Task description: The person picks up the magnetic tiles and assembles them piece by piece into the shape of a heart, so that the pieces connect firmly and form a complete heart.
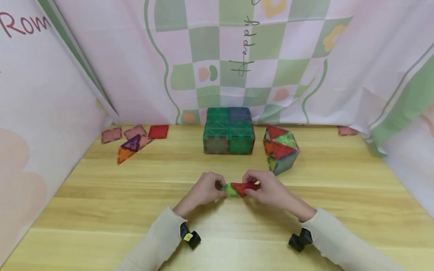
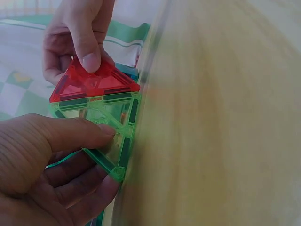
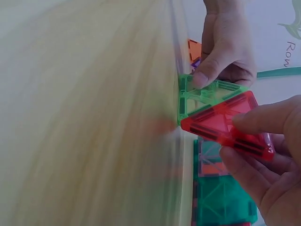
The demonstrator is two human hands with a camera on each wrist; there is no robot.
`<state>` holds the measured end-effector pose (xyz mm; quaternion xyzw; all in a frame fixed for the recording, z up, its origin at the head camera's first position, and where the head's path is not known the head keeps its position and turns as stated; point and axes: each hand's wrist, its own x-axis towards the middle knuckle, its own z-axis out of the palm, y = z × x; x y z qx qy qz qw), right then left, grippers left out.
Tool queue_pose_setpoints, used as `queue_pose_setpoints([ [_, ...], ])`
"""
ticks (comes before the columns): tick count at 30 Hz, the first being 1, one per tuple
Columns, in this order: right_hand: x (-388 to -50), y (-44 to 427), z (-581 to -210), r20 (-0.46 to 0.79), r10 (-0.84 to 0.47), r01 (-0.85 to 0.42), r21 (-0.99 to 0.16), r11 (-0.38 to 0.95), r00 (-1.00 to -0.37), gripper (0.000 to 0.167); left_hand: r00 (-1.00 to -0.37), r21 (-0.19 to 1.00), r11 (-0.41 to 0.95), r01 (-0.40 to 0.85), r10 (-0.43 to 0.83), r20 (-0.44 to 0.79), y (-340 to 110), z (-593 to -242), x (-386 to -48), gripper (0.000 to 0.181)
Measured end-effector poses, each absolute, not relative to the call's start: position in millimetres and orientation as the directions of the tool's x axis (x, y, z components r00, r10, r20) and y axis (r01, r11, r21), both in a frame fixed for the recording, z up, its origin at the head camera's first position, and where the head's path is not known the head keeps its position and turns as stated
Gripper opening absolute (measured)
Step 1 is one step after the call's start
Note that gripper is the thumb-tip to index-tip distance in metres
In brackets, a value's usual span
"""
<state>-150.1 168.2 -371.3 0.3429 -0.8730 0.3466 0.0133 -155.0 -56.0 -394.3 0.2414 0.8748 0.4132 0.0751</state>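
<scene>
Over the front middle of the table, my left hand [image 1: 207, 188] pinches a translucent green triangular magnetic tile [image 2: 126, 123] between thumb and fingers. My right hand [image 1: 268, 189] pinches a red triangular magnetic tile [image 3: 214, 123], thumb on its face. In the left wrist view the two tiles meet along one edge, green below red. Close beyond the right hand stands a many-sided block of tiles [image 1: 284, 151] with red and green triangles on top and a blue side. The fingers behind both tiles are partly hidden.
A boxy green and blue tile block [image 1: 228, 137] stands at the back middle. To the back left lie pink tiles [image 1: 112, 135], a red square [image 1: 158, 131], a purple triangle [image 1: 132, 143] and an orange tile [image 1: 126, 154]. Another pink tile [image 1: 347, 131] lies by the right curtain.
</scene>
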Motion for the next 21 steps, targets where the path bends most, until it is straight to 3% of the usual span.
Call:
queue_pose_setpoints([
  [6,-155.4,197.3,-361.6,0.365,-0.557,-0.65,-0.583,0.488,-0.746,0.021,-0.878,0.771,0.545,0.33,0.477,0.039,-55.2,-400.0,-156.8,0.005],
  [11,-172.8,244.9,-342.3,0.439,-0.439,-0.621,-0.527,0.58,-0.784,0.014,-0.882,0.779,0.536,0.325,0.469,0.045,-55.1,-402.2,-157.8,0.005],
  [15,-201.3,293.5,-338.4,0.505,-0.283,-0.546,-0.509,0.666,-0.815,0.004,-0.882,0.78,0.535,0.323,0.468,0.044,-55.0,-402.0,-159.0,0.006],
  [17,-220.6,319.9,-339.4,0.527,-0.204,-0.491,-0.49,0.721,-0.825,0.006,-0.884,0.783,0.537,0.315,0.467,0.036,-54.7,-401.0,-159.9,0.005],
  [21,-260.5,373.2,-342.6,0.444,-0.078,-0.296,-0.447,0.844,-0.893,0.017,-0.887,0.787,0.535,0.307,0.462,0.032,-53.9,-399.0,-162.1,0.005],
])
